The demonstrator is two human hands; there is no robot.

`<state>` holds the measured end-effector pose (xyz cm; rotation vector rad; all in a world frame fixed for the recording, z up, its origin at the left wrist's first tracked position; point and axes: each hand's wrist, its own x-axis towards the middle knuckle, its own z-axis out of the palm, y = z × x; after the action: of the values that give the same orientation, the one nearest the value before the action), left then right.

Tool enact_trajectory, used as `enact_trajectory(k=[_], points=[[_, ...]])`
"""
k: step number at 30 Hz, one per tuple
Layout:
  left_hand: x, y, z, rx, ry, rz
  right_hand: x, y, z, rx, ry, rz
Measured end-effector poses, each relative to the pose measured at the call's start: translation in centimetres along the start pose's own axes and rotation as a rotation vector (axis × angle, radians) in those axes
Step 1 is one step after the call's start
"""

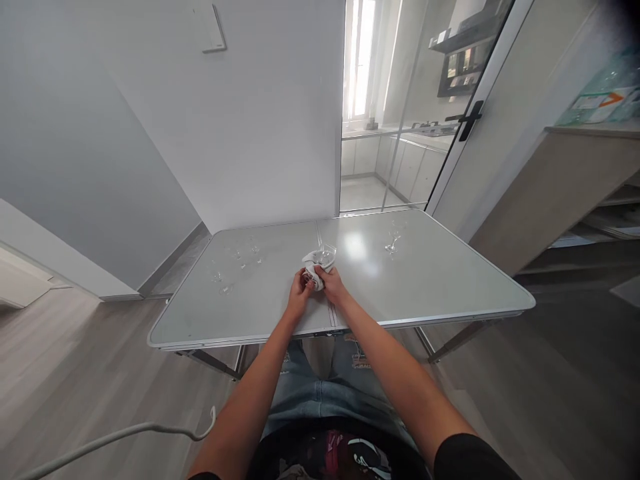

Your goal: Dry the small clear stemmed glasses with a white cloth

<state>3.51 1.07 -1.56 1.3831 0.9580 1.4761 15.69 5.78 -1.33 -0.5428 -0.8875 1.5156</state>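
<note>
Over the near middle of the table, my left hand and my right hand come together around a crumpled white cloth with dark print. A clear stemmed glass pokes out of the cloth on its far right side, its bowl tilted away from me. The fingers of both hands are closed on the cloth, which wraps part of the glass. The glass's lower part is hidden by cloth and fingers.
Several clear stemmed glasses are on the left half of the table. Another stemmed glass stands at the right rear. Behind the table are a white wall and a glass door. A pale cable curves in at lower left.
</note>
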Motion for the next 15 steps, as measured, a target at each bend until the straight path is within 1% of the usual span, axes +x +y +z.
enact_trajectory(k=[2, 4, 6, 8, 11, 13, 15], points=[[0.1, -0.1, -0.1, 0.002, 0.047, 0.014, 0.0, 0.0, 0.0, -0.021, -0.014, 0.024], [0.1, 0.1, -0.2, 0.035, 0.058, 0.041, -0.1, 0.0, 0.2, -0.087, -0.041, 0.042], [0.1, 0.3, -0.3, 0.074, 0.056, 0.066, -0.1, -0.1, 0.5, -0.168, -0.072, 0.023], [0.1, 0.5, -0.3, 0.104, 0.057, 0.072, -0.2, -0.3, 0.8, -0.210, -0.104, -0.027], [0.1, 0.7, -0.2, 0.105, 0.062, 0.055, -0.3, -0.7, 0.8, -0.129, -0.096, -0.060], [0.0, 0.8, -0.1, 0.092, 0.087, 0.048, -0.5, -1.0, 0.5, -0.016, -0.071, -0.011], [0.0, 0.9, -0.1, 0.090, 0.117, 0.049, -0.5, -1.2, 0.1, 0.084, -0.091, 0.054]])
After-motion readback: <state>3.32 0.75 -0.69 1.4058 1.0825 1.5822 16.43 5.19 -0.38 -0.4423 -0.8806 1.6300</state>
